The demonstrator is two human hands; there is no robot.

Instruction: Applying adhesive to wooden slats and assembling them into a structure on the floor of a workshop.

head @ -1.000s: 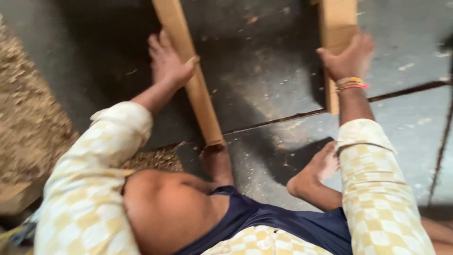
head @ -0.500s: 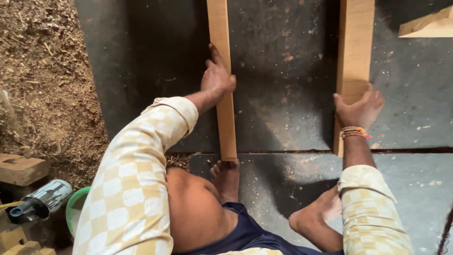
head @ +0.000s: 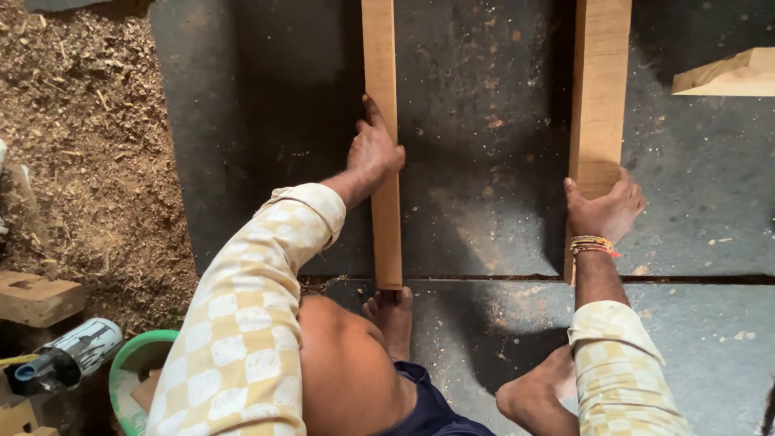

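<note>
Two long wooden planks lie on the dark stone floor and run away from me. My left hand (head: 374,148) rests on the narrow left plank (head: 382,73), fingers curled over its left edge. My right hand (head: 604,207) grips the near end of the wider right plank (head: 599,89); a banded bracelet sits on that wrist. My left foot (head: 391,315) touches the near end of the left plank. My right foot (head: 537,391) rests on the floor below the right plank. Both sleeves are yellow and white checked.
A heap of sawdust (head: 77,137) covers the floor at left. A wooden block (head: 36,297), a power tool (head: 69,355) and a green tub (head: 133,359) sit at lower left. Another wood piece (head: 726,77) lies at upper right. A floor joint (head: 686,279) crosses right.
The view has swung so both planks now run straight up. My left hand has slid along the left plank, and my right hand stays on the right plank's near end.
</note>
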